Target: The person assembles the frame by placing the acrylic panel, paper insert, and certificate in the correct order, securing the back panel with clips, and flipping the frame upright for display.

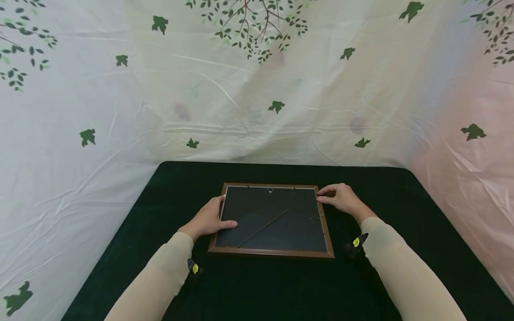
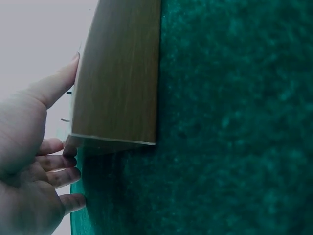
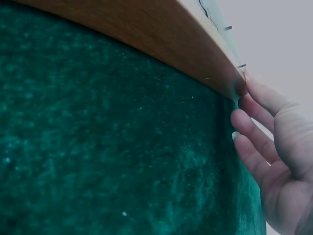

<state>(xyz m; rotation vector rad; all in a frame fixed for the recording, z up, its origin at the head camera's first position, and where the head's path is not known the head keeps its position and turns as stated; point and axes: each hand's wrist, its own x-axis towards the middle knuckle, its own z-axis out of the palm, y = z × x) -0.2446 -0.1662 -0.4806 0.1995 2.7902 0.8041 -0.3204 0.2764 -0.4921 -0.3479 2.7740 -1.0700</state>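
Observation:
A picture frame (image 1: 271,253) lies face down with its black backing board (image 1: 289,232) turned up. Small metal tabs show along its inner edge, and a hanger (image 1: 270,190) sits at the far side. A thin diagonal line runs across the board. My left hand (image 1: 209,218) holds the left side, thumb over the board and fingers along the outer edge. With thumb and forefinger, my right hand (image 1: 341,198) pinches the right side near the far corner. In the right wrist view, the other fingers of that hand (image 3: 274,142) are loosely bent beside the wooden side.
Dark green cloth (image 1: 273,290) covers the table under the frame. Behind it and at both sides hangs a pale curtain (image 1: 241,125) printed with leaves and green bird shapes. A small dark device with a yellow mark is worn at each wrist.

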